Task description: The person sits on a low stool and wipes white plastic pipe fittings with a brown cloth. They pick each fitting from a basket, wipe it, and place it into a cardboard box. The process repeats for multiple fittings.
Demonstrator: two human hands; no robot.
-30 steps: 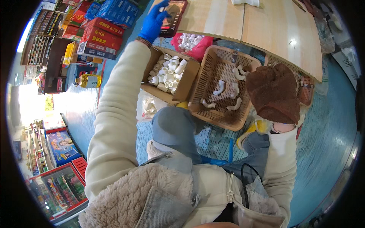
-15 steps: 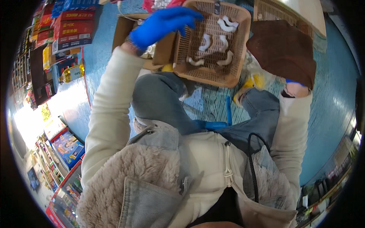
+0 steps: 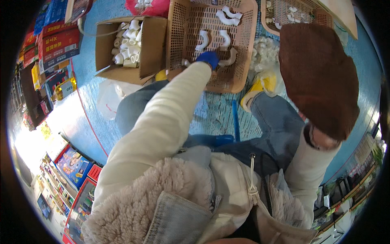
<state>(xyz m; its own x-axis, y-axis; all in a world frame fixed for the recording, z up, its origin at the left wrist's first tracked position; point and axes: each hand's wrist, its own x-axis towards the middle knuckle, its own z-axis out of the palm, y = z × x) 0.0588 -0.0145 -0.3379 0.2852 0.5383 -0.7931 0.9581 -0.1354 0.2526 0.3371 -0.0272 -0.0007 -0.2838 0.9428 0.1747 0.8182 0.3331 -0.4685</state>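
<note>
My left hand (image 3: 209,59), in a blue glove, reaches down into the tan plastic basket (image 3: 243,77). Its fingers are hidden behind the back of the hand and the sleeve. Beside it lies a curved, off-white pipe elbow (image 3: 229,57); another fitting (image 3: 185,63) is partly hidden at its other side. Farther up the basket are several white curved elbows, among them one elbow (image 3: 224,40) and another elbow (image 3: 202,40). A brown cloth (image 3: 317,73) is held up at the right, covering my right hand (image 3: 323,138) down to the wrist, so those fingers are hidden.
A cardboard box (image 3: 152,49) full of white pipe fittings (image 3: 130,44) stands left of the basket. A second tan basket (image 3: 298,18) with small white pieces sits at the far right. Clear plastic bags (image 3: 264,55) lie by my feet, and packaged goods (image 3: 59,46) line the left side.
My left hand has moved from above the cardboard box down into the basket. My right hand and the brown cloth have shifted right and nearer to me. The view has shifted too.
</note>
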